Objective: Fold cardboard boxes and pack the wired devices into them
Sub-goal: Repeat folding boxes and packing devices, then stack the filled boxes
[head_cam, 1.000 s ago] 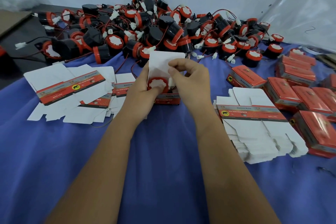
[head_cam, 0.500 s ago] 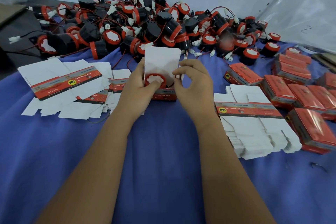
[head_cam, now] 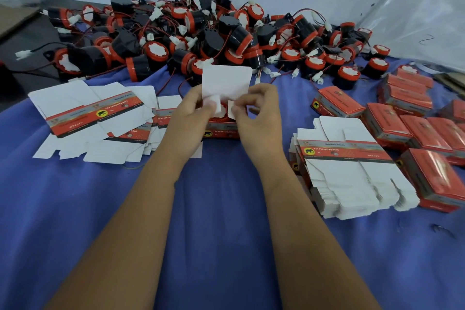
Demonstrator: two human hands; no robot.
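So the box being worked on [head_cam: 221, 131] sits on the blue cloth [head_cam: 226, 209] right in the middle of the bench, printed red side facing the person, its long axis running left to right. Its big white lid flap [head_cam: 226, 82] stands straight up and points away toward the pile at the back. The left hand [head_cam: 187, 121] has its thumb and fingers pinched on a small white side flap [head_cam: 214, 106] at the box's left end, and the right hand [head_cam: 259, 113] is doing the same with the small flap on the right [head_cam: 231, 109], so both grips are clamped on cardboard, with the two flaps tipped in toward each other over the opening. You can just make out something red inside between them, too hidden to say more. Left of the box there's a messy fan of flat unfolded blanks [head_cam: 93, 118], white side up with red printed strips. On the right there's a neater stack of blanks [head_cam: 352, 171], and past that rows of closed red boxes [head_cam: 415, 128] packed close together. At the back, against the wall, is a big heap of black-and-red wired devices [head_cam: 201, 33] with white connectors and tangled red wires.
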